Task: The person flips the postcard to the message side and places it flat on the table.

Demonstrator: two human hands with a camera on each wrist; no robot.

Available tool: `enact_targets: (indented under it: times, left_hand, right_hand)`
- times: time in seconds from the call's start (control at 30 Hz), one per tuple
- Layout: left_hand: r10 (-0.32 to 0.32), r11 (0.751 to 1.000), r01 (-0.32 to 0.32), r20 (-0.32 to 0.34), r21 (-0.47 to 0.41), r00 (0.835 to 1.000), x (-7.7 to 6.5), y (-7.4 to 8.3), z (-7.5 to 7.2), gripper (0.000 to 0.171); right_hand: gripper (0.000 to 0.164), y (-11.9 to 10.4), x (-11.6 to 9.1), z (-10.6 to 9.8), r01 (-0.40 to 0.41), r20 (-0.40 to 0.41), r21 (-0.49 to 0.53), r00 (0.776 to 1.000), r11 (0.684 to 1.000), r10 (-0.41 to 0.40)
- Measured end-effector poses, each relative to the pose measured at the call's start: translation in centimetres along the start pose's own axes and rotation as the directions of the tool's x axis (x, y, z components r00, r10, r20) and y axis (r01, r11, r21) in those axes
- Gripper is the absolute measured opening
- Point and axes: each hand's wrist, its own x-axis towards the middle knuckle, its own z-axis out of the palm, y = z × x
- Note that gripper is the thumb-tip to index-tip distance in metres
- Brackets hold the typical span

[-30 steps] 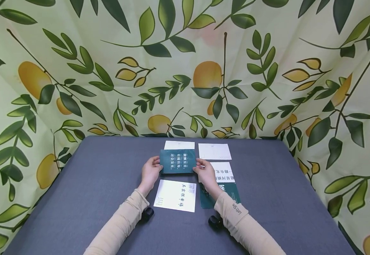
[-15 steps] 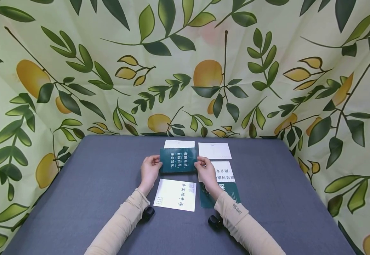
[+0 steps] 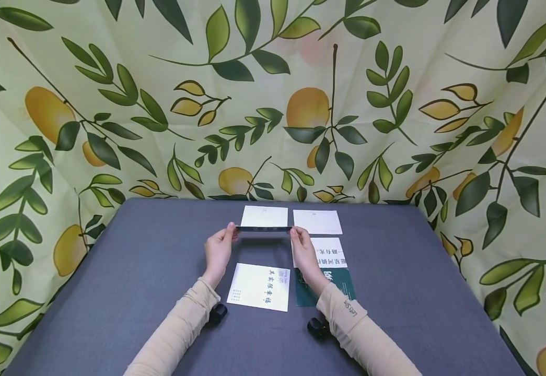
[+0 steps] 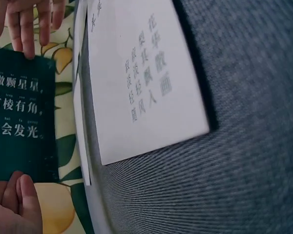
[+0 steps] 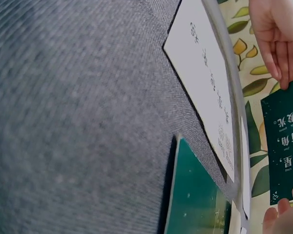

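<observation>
"Okay, biggest first: patterned curtain (image 3: 254, 96) behind, your grey counter (image 3: 113, 292) below. Step looks like two-handed handling of one card in the air."

"Agreed. Your left hand (image 3: 217, 257) and right hand (image 3: 304, 258) each pinch one short end of the held teal card (image 4: 22, 158), fingers narrow on it. It's above the counter, nearly edge-on in the head view, by the gap between the far-left white card (image 3: 264, 216) and near-left white card (image 3: 254, 287)."

"Next move, my read: same grip both ends, level. If you lower it, avoid those two."

"Writing? Yours says 做颗星星, 有棱有角, 还会发光, small pinyin above."

"Near-left reads 其实很幸福; its small columns are too blurred to trust. Mid-right white card (image 3: 331, 245) shows 一路有光, the rest partly behind your right hand. Near-right teal card (image 3: 343, 279): your arm covers too much. Far-right white card (image 3: 317, 223): marks too faint. Your sleeve print (image 3: 349, 308) starts 'Lets'; can't read any brand."
</observation>
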Motion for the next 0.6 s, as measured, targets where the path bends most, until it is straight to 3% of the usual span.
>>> enact_targets:
  times: [0.13,0.3,0.43,0.6]
  left_hand:
    - [-0.017,0.999,0.017,0.002,-0.047,1.000,-0.04,0.08,-0.03,0.054]
    - [-0.004,0.999,0.004,0.007,-0.049,1.000,-0.16,0.14,-0.08,0.037]
    - [0.006,0.999,-0.004,0.056,-0.033,0.998,-0.26,0.09,-0.11,0.025]
    - [0.011,1.000,-0.011,0.099,0.000,0.995,-0.39,0.02,-0.09,0.030]
  right_hand:
    - [0.057,-0.07,0.09,-0.22,-0.001,0.013,0.037,1.000,0.999,0.000]
    - [0.056,-0.13,0.13,-0.51,-0.019,0.017,0.048,1.000,0.999,0.019]
    - [0.054,-0.14,0.04,-0.60,-0.034,0.010,0.056,0.999,0.998,0.033]
    - [0.050,0.27,0.04,-0.47,-0.030,-0.002,0.052,1.000,0.998,0.031]
